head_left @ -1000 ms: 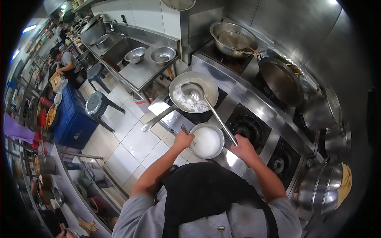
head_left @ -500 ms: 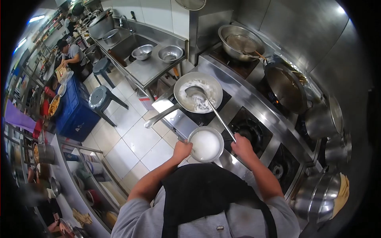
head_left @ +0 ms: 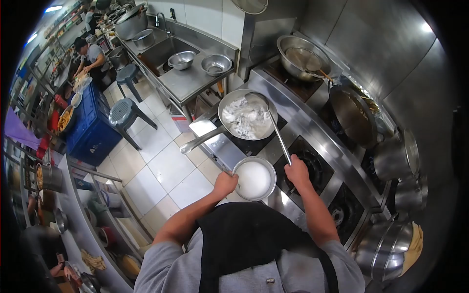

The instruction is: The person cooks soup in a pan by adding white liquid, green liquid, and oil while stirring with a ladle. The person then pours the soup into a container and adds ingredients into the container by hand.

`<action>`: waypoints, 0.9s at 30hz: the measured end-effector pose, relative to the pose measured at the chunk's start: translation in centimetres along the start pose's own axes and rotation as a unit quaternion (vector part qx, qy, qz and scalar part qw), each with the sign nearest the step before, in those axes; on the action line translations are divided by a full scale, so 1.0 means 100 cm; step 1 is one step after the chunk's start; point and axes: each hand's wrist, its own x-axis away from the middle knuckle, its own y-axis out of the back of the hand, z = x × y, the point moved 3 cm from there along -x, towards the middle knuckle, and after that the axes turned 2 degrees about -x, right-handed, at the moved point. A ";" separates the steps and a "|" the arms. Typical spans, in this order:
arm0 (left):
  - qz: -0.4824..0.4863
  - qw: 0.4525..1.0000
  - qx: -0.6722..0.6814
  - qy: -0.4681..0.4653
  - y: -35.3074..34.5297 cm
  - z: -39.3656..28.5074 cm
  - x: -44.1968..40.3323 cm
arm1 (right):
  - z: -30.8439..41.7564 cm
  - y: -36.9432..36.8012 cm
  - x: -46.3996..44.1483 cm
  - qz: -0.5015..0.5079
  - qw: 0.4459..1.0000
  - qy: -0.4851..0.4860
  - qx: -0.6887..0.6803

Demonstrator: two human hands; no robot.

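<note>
My right hand (head_left: 297,173) is wrapped around the long handle of a steel ladle (head_left: 279,136). The ladle's bowl rests inside a frying pan (head_left: 225,115) on the stove, by the pan's far right rim. White, wet, lumpy food (head_left: 246,118) lies in the pan. Close to my body, my left hand (head_left: 226,184) grips the side of a round metal pot (head_left: 268,191), fingers closed on what looks like its handle. Smooth white liquid (head_left: 254,177) fills much of the pot. The frying pan's own handle (head_left: 198,141) points left with no hand on it.
Bare burners (head_left: 309,163) lie to the right. A large wok (head_left: 351,116) and a steel bowl with a strainer (head_left: 302,58) stand behind. Metal bowls (head_left: 216,64) sit beside the sink. Stools (head_left: 128,115) and a co-worker (head_left: 93,56) are at the left.
The ladle's bowl has moved from the middle of the pan to its far right rim. The white food looks more heaped and lumpy. My left hand stays on the pot.
</note>
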 end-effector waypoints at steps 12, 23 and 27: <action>0.002 0.996 0.084 -0.022 -0.021 0.026 -0.022 | 0.054 0.033 0.027 0.249 0.780 -0.231 -0.525; 0.004 0.995 0.101 -0.018 -0.022 0.028 -0.023 | 0.068 0.061 0.050 0.233 0.832 -0.196 -0.464; 0.010 0.997 0.078 -0.008 -0.013 0.018 -0.014 | 0.064 0.065 0.052 0.219 0.861 -0.159 -0.431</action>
